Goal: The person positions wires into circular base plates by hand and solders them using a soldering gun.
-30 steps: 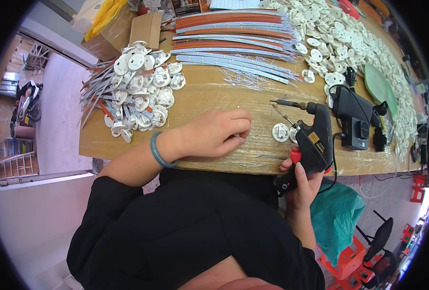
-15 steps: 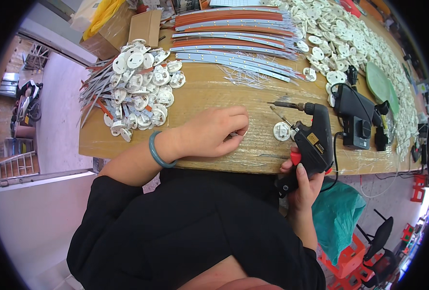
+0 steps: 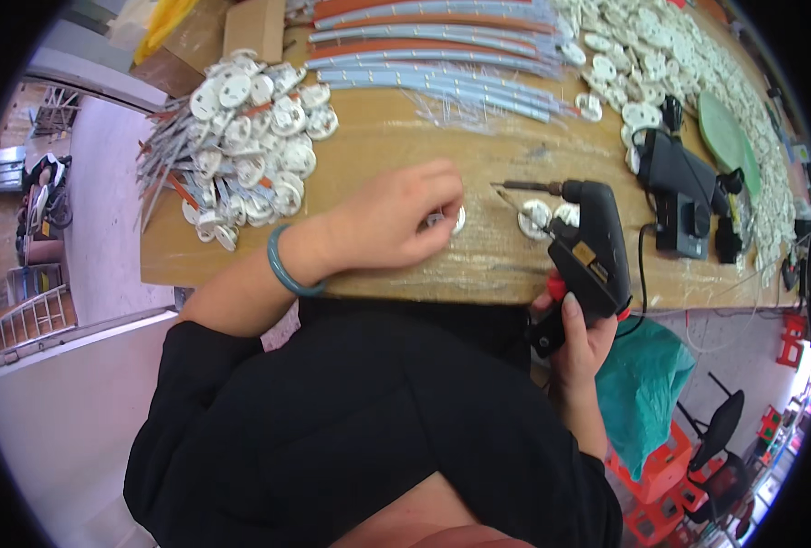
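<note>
My right hand grips a black soldering gun by its handle, a finger by its red trigger. The gun's tip points left, above the tabletop, and a thin metal feed tube slants below it. My left hand, a blue-green bangle on its wrist, rests on the table with fingers curled round a white round plastic piece. Most of that piece is hidden under the fingers. Between the hands, beneath the gun's nose, lie a white plastic disc and another such disc, partly behind the gun.
A heap of white discs with grey strips lies at the left. LED strips are stacked at the back. More white discs pile up at the back right, beside a green plate and a black power box.
The view has shifted, so the table sits higher. The soldering gun has moved slightly left relative to the discs, showing the second disc. My left hand stays curled at its piece.
</note>
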`<move>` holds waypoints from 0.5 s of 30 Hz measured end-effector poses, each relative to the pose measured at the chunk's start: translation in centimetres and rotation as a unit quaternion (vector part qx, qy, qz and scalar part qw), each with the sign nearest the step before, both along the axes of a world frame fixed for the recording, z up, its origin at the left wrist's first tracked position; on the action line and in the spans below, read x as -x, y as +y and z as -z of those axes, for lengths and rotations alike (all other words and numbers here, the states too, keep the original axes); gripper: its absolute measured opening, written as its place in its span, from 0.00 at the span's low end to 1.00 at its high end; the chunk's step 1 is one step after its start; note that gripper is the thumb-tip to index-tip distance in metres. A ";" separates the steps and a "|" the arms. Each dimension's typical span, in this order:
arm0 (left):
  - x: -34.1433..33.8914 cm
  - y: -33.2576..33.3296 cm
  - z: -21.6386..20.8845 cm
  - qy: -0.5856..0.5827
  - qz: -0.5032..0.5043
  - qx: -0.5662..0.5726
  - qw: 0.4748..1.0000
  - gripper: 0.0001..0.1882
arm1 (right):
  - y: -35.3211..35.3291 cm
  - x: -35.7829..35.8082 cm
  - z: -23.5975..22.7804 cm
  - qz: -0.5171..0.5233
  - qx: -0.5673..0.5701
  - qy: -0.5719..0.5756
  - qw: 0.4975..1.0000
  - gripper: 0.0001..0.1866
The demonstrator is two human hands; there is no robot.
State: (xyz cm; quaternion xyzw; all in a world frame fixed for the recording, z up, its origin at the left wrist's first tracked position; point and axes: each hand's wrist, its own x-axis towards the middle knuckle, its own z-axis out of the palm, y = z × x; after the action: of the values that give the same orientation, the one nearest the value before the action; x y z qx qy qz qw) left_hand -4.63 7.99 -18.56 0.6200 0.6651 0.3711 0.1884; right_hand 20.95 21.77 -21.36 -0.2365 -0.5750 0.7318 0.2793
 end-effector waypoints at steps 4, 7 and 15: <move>-0.1 0.0 -0.2 -0.009 -0.013 0.003 1.000 0.05 | 0.0 -0.4 0.0 0.007 -0.028 -0.047 0.998 0.20; -0.2 0.2 -0.2 -0.022 -0.034 0.006 0.999 0.05 | -0.1 -0.6 -0.3 -0.004 -0.041 -0.078 0.996 0.22; -0.7 0.3 0.2 0.002 -0.038 0.002 0.999 0.06 | -0.4 -0.2 -0.3 -0.022 -0.059 -0.077 0.995 0.22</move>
State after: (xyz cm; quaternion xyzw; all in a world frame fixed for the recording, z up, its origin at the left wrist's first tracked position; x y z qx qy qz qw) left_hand -3.93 8.32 -18.78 0.5948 0.6890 0.3757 0.1741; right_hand 21.18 21.40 -21.07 -0.2626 -0.6419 0.6824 0.2310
